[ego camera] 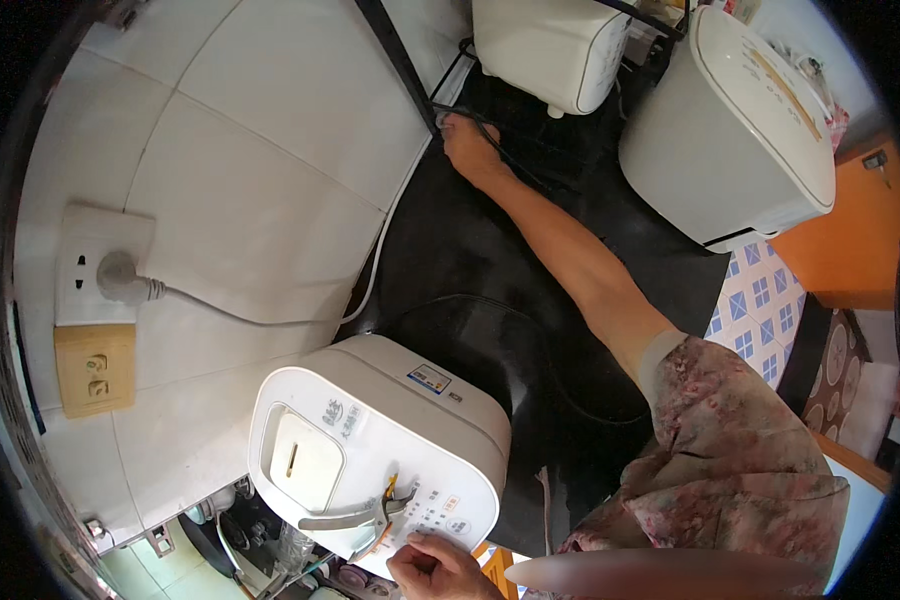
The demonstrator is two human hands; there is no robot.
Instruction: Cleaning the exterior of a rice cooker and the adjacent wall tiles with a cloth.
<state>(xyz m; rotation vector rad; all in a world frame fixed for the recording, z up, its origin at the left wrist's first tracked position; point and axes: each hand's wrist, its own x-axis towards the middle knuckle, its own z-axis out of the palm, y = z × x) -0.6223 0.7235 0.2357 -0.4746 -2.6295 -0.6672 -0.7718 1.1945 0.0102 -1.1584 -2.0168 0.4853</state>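
Observation:
My right hand (471,146) reaches across the black countertop (450,247) to the foot of the tiled wall. Its fingers curl at a small pale translucent item (441,118) beside a black metal rack leg (401,60); whether they grip it is unclear. A thin black cord (487,133) crosses over that hand. At the bottom edge, my left hand (433,566) has curled fingers close to the lid of a white rice cooker (390,420). On the lid lie grey-handled pliers (382,514), near the left hand; I cannot tell whether it touches them.
Another cream appliance (547,45) and a tall white one (720,135) stand beyond my right arm. A grey plug (120,276) sits in a wall socket (79,244), its white cable (379,255) running along the wall base. Dishes and a pan (210,544) lie lower left.

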